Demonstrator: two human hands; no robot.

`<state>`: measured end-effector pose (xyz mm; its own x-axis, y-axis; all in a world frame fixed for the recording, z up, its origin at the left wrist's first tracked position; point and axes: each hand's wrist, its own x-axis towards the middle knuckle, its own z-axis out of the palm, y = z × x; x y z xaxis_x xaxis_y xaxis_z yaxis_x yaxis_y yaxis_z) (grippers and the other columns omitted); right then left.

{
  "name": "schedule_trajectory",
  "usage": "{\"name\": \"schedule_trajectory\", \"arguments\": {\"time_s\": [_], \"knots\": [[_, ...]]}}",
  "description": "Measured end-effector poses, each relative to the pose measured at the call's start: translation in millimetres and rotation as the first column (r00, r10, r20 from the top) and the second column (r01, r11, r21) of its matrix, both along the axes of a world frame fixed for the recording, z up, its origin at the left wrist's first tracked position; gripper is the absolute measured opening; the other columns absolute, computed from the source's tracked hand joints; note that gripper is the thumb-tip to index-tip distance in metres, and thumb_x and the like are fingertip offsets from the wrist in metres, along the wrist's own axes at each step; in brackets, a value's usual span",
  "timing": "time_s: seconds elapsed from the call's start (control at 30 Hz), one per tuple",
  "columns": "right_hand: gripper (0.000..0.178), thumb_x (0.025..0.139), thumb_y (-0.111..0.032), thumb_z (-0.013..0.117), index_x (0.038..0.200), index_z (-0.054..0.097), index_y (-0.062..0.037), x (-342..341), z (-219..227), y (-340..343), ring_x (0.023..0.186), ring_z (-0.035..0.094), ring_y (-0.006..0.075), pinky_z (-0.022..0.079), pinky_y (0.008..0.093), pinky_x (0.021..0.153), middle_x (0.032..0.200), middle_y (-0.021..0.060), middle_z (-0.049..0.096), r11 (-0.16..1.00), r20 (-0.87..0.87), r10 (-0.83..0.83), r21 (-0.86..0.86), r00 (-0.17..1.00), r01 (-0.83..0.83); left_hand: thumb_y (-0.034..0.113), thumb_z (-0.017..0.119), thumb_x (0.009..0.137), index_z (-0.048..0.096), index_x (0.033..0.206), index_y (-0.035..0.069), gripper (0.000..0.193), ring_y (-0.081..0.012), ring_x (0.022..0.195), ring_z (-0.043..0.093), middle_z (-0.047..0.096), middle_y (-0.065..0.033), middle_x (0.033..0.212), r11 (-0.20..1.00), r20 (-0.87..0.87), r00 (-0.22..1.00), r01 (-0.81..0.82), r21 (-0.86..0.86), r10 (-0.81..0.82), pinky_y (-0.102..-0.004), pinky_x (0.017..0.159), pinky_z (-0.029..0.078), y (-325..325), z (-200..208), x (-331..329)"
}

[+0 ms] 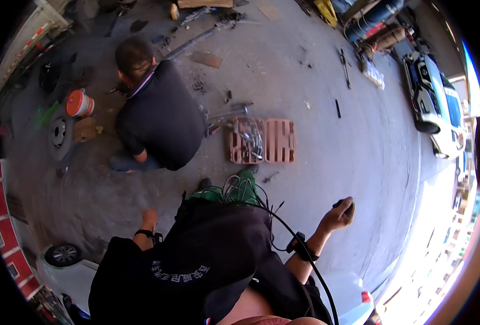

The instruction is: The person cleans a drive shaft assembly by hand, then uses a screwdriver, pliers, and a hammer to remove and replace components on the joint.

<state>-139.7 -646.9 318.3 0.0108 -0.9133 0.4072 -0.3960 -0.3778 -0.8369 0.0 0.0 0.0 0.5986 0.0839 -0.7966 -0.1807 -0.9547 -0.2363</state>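
Observation:
My right hand is raised to the right of my body, its fingers curled round a small dark thing that I cannot make out. A strap with a dark device sits on that wrist. On the other side my left hand hangs low beside my hip; its fingers are too unclear to read. Beyond my feet an opened reddish-brown tool case lies on the floor, with metal tools in its left half. Neither hand touches it.
A person in dark clothes crouches ahead on the left. Near them are a wheel, an orange and white bucket and a long bar. Gas cylinders and a white car stand at the right. A black cable crosses my front.

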Motion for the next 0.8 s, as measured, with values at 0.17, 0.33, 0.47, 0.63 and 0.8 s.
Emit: {"name": "schedule_trajectory", "arguments": {"time_s": [0.17, 0.33, 0.47, 0.63, 0.8], "knots": [[0.042, 0.107, -0.024, 0.056, 0.073, 0.056, 0.0007, -8, 1, -90, 0.054, 0.04, 0.0108, 0.033, 0.0274, 0.048, 0.061, 0.0002, 0.047, 0.998, 0.03, 0.007, 0.068, 1.0, -0.009, 0.019, 0.053, 0.094, 0.077, 0.102, 0.005, 0.029, -0.0393, 0.104, 0.069, 0.072, -0.0215, 0.112, 0.982, -0.203, 0.961, 0.178, -0.068, -0.188, -0.0493, 0.087, 0.055, -95, 30, -8], [0.049, 0.105, -0.034, 0.058, 0.068, 0.054, -0.002, 32, -3, -170, 0.054, 0.037, 0.0118, 0.032, 0.0298, 0.049, 0.059, -0.0006, 0.044, 0.998, 0.01, 0.027, 0.048, 1.0, -0.027, 0.026, 0.049, 0.093, 0.076, 0.102, 0.002, 0.037, -0.0434, 0.104, 0.067, 0.07, -0.0232, 0.114, 0.961, 0.031, 0.983, -0.173, -0.216, 0.184, -0.0517, 0.093, 0.052, -200, 12, 37], [0.05, 0.106, -0.037, 0.057, 0.069, 0.054, -0.0031, 41, 4, -217, 0.056, 0.038, 0.012, 0.032, 0.0301, 0.051, 0.061, -0.0003, 0.045, 0.994, -0.017, 0.037, 0.102, 0.999, -0.036, 0.03, 0.049, 0.091, 0.076, 0.098, 0.001, 0.04, -0.0464, 0.104, 0.064, 0.07, -0.0249, 0.11, 0.723, 0.145, 0.752, -0.533, -0.438, 0.643, -0.051, 0.093, 0.051, -265, 27, 25], [0.051, 0.105, -0.04, 0.057, 0.072, 0.056, -0.0023, 65, -8, -264, 0.057, 0.039, 0.0121, 0.033, 0.0301, 0.051, 0.062, -0.0004, 0.046, 0.987, -0.042, 0.096, 0.132, 0.995, -0.089, 0.028, 0.05, 0.09, 0.076, 0.097, 0.002, 0.037, -0.0448, 0.103, 0.066, 0.071, -0.0249, 0.105, 0.802, 0.143, 0.817, -0.488, -0.345, 0.559, -0.0512, 0.09, 0.053, -298, 23, 32], [0.052, 0.107, -0.039, 0.054, 0.07, 0.055, -0.0016, 100, -7, -318, 0.056, 0.038, 0.0134, 0.033, 0.0306, 0.051, 0.062, 0.0009, 0.045, 0.987, -0.079, 0.015, 0.163, 0.997, -0.002, 0.022, 0.053, 0.089, 0.077, 0.095, 0.005, 0.03, -0.0408, 0.101, 0.069, 0.073, -0.0214, 0.101, 0.808, 0.036, 0.869, -0.443, -0.389, 0.494, -0.0507, 0.087, 0.055, -355, 0, 78]]}}
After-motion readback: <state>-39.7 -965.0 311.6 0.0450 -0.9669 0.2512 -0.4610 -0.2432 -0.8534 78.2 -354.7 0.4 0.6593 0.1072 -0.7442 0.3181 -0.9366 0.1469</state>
